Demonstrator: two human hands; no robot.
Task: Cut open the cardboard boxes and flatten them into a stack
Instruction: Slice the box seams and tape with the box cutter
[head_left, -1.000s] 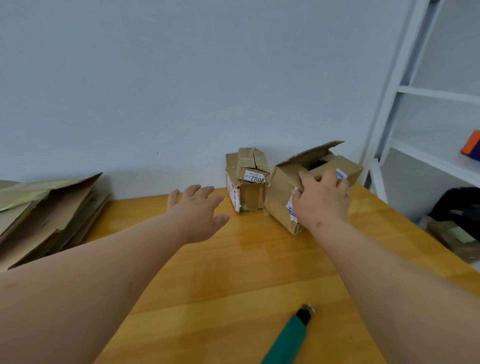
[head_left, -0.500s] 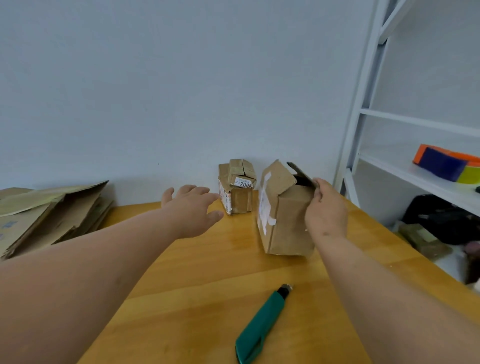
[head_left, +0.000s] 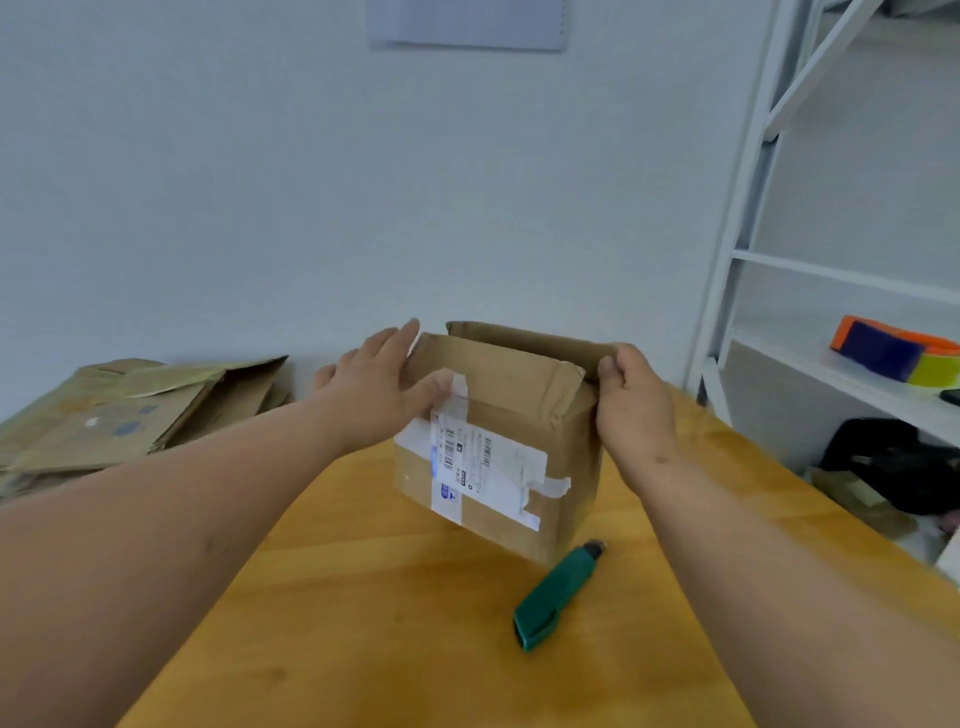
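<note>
A brown cardboard box (head_left: 519, 405) with a white shipping label and tape stands in the middle of the wooden table (head_left: 363, 597), its top flaps loose. My right hand (head_left: 631, 402) grips the box's right top edge, fingers curled over a flap. My left hand (head_left: 384, 387) lies against the box's left top corner with fingers straight and the thumb on the label. A green utility knife (head_left: 558, 597) lies on the table just in front of the box. A stack of flattened cardboard (head_left: 135, 410) rests at the table's far left.
A white metal shelf unit (head_left: 743, 249) stands to the right, holding an orange, blue and yellow object (head_left: 893, 351). A black bag (head_left: 893, 467) sits low beside it. The wall is close behind the table.
My right hand has pulled the box from the back of the table toward me and turned its label to face me. My left hand has come onto the box. The second small box is out of sight.
</note>
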